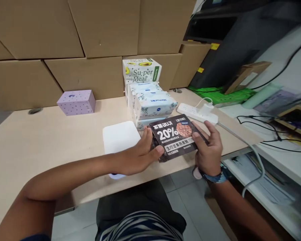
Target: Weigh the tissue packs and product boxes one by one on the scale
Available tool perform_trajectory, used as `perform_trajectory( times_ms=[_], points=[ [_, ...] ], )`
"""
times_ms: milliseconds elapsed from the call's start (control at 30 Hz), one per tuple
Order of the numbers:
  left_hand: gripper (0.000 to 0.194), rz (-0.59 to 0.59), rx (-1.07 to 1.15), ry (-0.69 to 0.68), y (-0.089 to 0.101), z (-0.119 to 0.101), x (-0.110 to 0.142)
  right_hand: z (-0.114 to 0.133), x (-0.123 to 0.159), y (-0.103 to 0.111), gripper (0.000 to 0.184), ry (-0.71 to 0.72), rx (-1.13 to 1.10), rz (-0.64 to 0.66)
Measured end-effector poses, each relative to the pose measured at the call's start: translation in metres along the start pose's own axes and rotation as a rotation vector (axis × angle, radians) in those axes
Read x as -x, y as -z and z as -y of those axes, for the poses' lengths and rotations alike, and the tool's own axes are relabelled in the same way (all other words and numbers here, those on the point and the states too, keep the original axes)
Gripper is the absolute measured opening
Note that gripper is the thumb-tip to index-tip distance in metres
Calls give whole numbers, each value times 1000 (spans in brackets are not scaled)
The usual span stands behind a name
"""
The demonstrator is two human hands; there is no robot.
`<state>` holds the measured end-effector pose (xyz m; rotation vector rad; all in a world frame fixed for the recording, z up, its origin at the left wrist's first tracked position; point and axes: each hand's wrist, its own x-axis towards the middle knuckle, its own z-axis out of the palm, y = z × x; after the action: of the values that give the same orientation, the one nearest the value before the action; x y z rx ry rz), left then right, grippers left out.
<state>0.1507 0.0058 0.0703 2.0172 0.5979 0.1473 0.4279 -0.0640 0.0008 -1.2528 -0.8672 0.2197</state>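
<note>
Between my two hands is a dark snack box (175, 139) with "20%" and a round cookie picture on its face, tilted toward me above the table's front edge. My left hand (142, 150) grips its left end, thumb on the front face. At the right end, my right hand (209, 147) holds it with the thumb on the front and fingers behind. Just left of the box, partly under my left wrist, lies a white rounded device (121, 135) on the table. Packs of tissues (154, 103) are stacked right behind the snack box.
A lilac spotted box (76, 102) stands at the back left of the table (52, 144). The white "Su-per Meal" box (142, 72) sits behind the tissues. A power strip (198, 113) with a grey cable lies to the right. Cardboard boxes (102, 26) form a wall behind.
</note>
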Motion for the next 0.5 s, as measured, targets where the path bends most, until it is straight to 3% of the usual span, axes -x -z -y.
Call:
perform_trajectory(
  times_ms=[67, 167, 267, 367, 500],
  points=[
    [107, -35, -73, 21, 12, 6, -9, -9, -7, -3, 86, -35, 69, 41],
    [103, -68, -203, 42, 21, 18, -21, -17, -10, -8, 71, -39, 148, 88],
    [99, -167, -390, -111, 28, 28, -18, -21, -8, -4, 68, -15, 216, 73],
    [93, -331, -502, -212, 44, 42, 7, -24, -5, 8, 66, 132, 323, 56],
    [94, -633, -527, -94, 85, 87, 57, -7, -6, 18, 56, 401, 446, 174]
  ],
)
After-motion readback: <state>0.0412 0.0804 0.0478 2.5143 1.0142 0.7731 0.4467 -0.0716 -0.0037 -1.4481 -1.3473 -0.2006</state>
